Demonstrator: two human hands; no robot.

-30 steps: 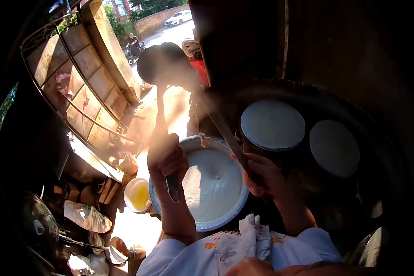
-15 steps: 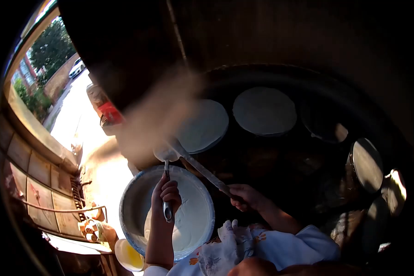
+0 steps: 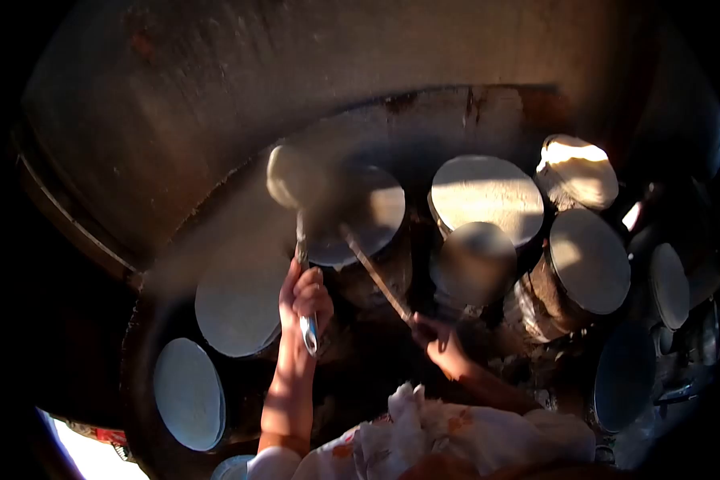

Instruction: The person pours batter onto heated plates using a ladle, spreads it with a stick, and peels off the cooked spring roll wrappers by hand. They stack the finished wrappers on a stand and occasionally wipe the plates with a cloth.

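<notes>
My left hand point(image 3: 306, 292) is closed around the metal handle of a ladle point(image 3: 296, 178), whose bowl is coated with pale batter and points away from me. In my right hand point(image 3: 440, 344) is a long, thin stick point(image 3: 378, 276), its far end slanting up and left. Both tools are over or near a round griddle plate point(image 3: 380, 212) with a pale top, partly blurred. To its right stands a sunlit round plate point(image 3: 488, 188), and to its lower left lies a pale disc point(image 3: 236, 308).
More round plates curve around me: one at far left point(image 3: 190, 394), one on a cylindrical stand point(image 3: 590, 260), and a tilted one point(image 3: 670, 286). A pale, folded-looking bundle point(image 3: 576, 170) sits at the back right. A dark curved wall point(image 3: 216, 88) rises behind.
My view has turned right, so the batter tub has mostly left the picture. The ladle and stick, together over the tub's far rim before, are now apart among the round plates.
</notes>
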